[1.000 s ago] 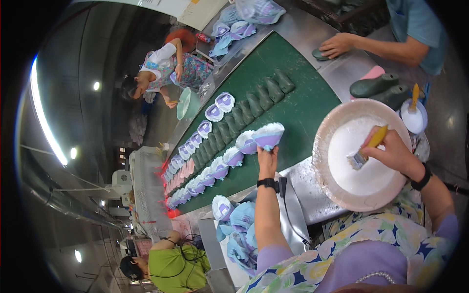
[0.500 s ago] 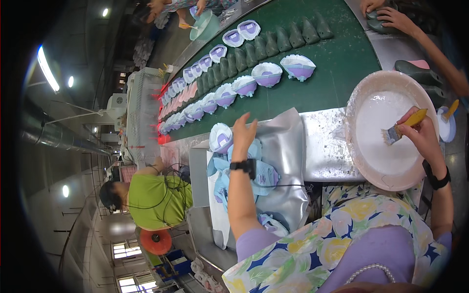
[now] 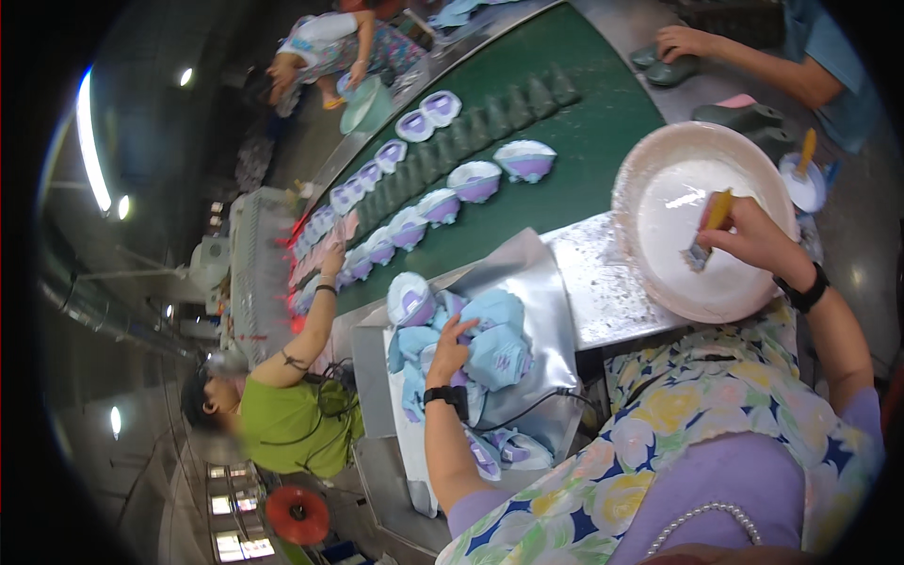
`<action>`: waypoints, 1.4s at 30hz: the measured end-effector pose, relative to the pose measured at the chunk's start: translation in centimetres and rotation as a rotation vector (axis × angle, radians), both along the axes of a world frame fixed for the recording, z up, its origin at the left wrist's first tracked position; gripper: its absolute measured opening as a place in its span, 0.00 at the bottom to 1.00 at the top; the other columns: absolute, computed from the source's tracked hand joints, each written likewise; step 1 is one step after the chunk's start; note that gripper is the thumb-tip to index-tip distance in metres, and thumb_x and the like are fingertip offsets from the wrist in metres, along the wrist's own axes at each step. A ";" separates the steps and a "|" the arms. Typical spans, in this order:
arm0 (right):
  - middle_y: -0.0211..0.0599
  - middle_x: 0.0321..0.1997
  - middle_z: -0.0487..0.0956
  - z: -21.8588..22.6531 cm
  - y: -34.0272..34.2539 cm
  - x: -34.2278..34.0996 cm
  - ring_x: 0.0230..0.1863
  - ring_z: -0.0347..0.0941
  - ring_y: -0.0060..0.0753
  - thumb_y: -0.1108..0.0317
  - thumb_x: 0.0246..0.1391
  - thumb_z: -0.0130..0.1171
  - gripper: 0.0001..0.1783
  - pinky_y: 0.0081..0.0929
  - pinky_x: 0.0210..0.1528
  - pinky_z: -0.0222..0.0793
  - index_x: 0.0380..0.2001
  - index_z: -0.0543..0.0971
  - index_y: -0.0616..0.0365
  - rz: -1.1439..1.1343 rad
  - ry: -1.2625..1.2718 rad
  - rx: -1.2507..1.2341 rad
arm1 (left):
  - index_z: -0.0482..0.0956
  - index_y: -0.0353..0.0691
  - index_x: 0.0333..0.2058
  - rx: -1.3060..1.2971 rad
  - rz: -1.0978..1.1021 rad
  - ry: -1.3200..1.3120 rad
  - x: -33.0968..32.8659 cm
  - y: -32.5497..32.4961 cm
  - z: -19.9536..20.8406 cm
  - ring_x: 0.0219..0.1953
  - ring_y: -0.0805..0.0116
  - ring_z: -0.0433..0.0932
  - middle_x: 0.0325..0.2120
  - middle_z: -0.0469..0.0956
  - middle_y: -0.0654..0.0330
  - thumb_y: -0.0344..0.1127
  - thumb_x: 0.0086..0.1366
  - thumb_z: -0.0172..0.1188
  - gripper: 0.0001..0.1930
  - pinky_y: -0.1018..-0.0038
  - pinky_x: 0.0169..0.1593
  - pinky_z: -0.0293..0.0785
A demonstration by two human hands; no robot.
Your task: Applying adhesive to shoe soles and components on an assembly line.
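My left hand (image 3: 449, 356) reaches over a heap of light blue and purple shoe uppers (image 3: 497, 363), fingers stretched out and apart. Its fingertips are at the uppers; whether they press on one I cannot tell. A single cupped upper (image 3: 411, 299) sits at the heap's far left, just beyond that hand. On the right, my right hand (image 3: 753, 235) grips a paintbrush (image 3: 719, 209) by its yellow handle, bristles pointing down at the white liquid (image 3: 711, 264). That liquid fills a wide pale pink basin (image 3: 633, 273).
A green conveyor belt (image 3: 603, 141) carries rows of uppers and dark shoe lasts (image 3: 518, 111). A co-worker in green (image 3: 301, 410) reaches to the belt at left. Other people work across the belt and at far right. A second yellow-handled brush (image 3: 807, 151) stands beside the basin.
My left hand has come down from near the belt's edge onto the heap of uppers. The brush in my right hand now points more steeply down. The co-worker in green has stretched an arm to the belt.
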State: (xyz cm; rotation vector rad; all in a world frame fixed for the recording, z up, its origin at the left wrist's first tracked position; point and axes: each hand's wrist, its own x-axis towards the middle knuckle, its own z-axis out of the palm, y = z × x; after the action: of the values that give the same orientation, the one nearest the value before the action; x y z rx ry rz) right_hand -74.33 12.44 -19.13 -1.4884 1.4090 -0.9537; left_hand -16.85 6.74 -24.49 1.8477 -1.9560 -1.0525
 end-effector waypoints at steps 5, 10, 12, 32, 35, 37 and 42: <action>0.37 0.23 0.79 -0.7 -0.7 -0.2 0.26 0.75 0.26 0.66 0.48 0.65 0.11 0.23 0.31 0.69 0.29 0.79 0.64 0.074 0.105 -0.013 | 0.86 0.45 0.39 -0.266 -0.181 -0.352 0.3 -2.8 -1.3 0.44 0.52 0.80 0.42 0.78 0.47 0.18 0.49 0.52 0.21 0.67 0.47 0.76; 0.36 0.24 0.79 -1.3 -0.8 -1.0 0.25 0.74 0.25 0.67 0.49 0.65 0.11 0.23 0.30 0.68 0.31 0.78 0.64 0.087 0.110 -0.005 | 0.82 0.40 0.40 0.024 0.046 -0.077 -6.0 -4.8 -2.8 0.37 0.58 0.82 0.38 0.80 0.51 0.20 0.53 0.53 0.16 0.68 0.41 0.77; 0.35 0.23 0.78 -1.1 -0.8 -1.1 0.26 0.74 0.25 0.68 0.47 0.65 0.11 0.24 0.31 0.69 0.31 0.78 0.63 0.049 0.118 0.022 | 0.81 0.41 0.43 -0.169 -0.239 -0.119 -8.2 -4.4 -3.0 0.44 0.54 0.79 0.42 0.79 0.51 0.19 0.50 0.52 0.21 0.63 0.47 0.75; 0.52 0.24 0.79 -4.0 -4.0 0.6 0.28 0.78 0.49 0.61 0.47 0.65 0.15 0.37 0.32 0.71 0.27 0.77 0.65 -0.072 0.225 -0.199 | 0.79 0.45 0.47 -0.714 -0.525 -0.478 -14.2 -3.1 -1.6 0.48 0.54 0.77 0.44 0.78 0.52 0.28 0.51 0.66 0.21 0.64 0.47 0.75; 0.53 0.26 0.79 -5.3 -3.9 3.3 0.31 0.78 0.53 0.62 0.46 0.65 0.14 0.41 0.35 0.71 0.29 0.78 0.63 0.104 0.228 -0.089 | 0.75 0.45 0.51 -0.437 -0.783 -0.264 -14.2 -4.1 -3.0 0.46 0.55 0.77 0.42 0.78 0.52 0.26 0.55 0.62 0.23 0.66 0.47 0.75; 0.52 0.27 0.79 -5.6 -3.4 3.4 0.32 0.77 0.54 0.63 0.46 0.65 0.14 0.42 0.36 0.71 0.30 0.78 0.63 0.193 0.283 -0.068 | 0.75 0.45 0.52 -0.294 -0.516 -0.271 -15.7 -5.1 -1.2 0.47 0.58 0.78 0.42 0.78 0.52 0.26 0.56 0.62 0.22 0.68 0.47 0.75; 0.46 0.30 0.79 -5.1 -1.9 0.3 0.33 0.76 0.52 0.67 0.49 0.64 0.11 0.42 0.37 0.70 0.33 0.75 0.59 0.321 0.513 -0.374 | 0.70 0.43 0.57 0.025 0.319 0.820 -13.4 -7.2 2.3 0.50 0.62 0.77 0.48 0.77 0.57 0.34 0.67 0.56 0.20 0.62 0.51 0.77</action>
State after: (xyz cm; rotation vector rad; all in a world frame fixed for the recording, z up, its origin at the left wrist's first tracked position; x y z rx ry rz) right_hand -74.03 10.52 -24.21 -2.2831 1.3139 -0.6795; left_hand -30.26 -0.47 -22.19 1.3381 -1.1372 -1.4170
